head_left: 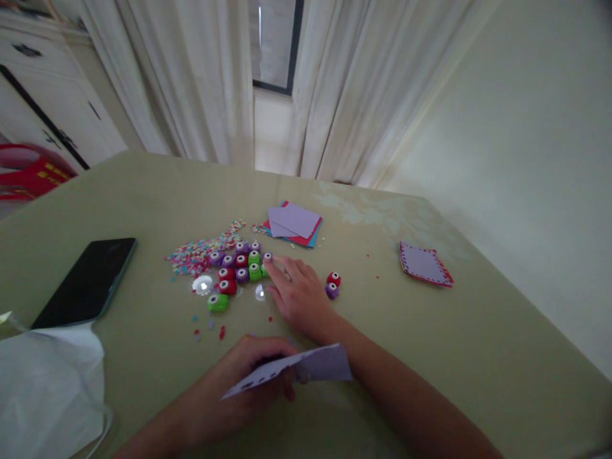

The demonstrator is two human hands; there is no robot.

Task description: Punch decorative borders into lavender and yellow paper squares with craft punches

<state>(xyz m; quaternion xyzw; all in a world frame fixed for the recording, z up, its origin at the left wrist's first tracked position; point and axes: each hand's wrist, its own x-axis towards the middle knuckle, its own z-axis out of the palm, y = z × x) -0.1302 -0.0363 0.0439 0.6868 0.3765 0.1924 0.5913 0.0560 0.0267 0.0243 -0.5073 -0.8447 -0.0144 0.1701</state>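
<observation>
A purple paper card [325, 364] is gripped in my left hand [258, 360], low in front of me. It is seen nearly edge-on, and small punched holes run along its left part. My right hand [299, 293] reaches over to a cluster of small craft punches [241, 260] in purple, red and green with eye-like tops. Its fingers are stretched out and apart, the fingertips at a purple punch [268, 257] and a partly covered green one. A red punch [333, 279] and a purple punch [331, 291] stand apart, right of this hand.
Colourful paper confetti [198, 255] lies behind the punches. Stacked coloured cards [299, 222] lie farther back, and cards with punched borders [423, 262] at right. A phone [88, 280] and a white face mask [48, 389] are at left. Clear lids [203, 285] lie near the punches.
</observation>
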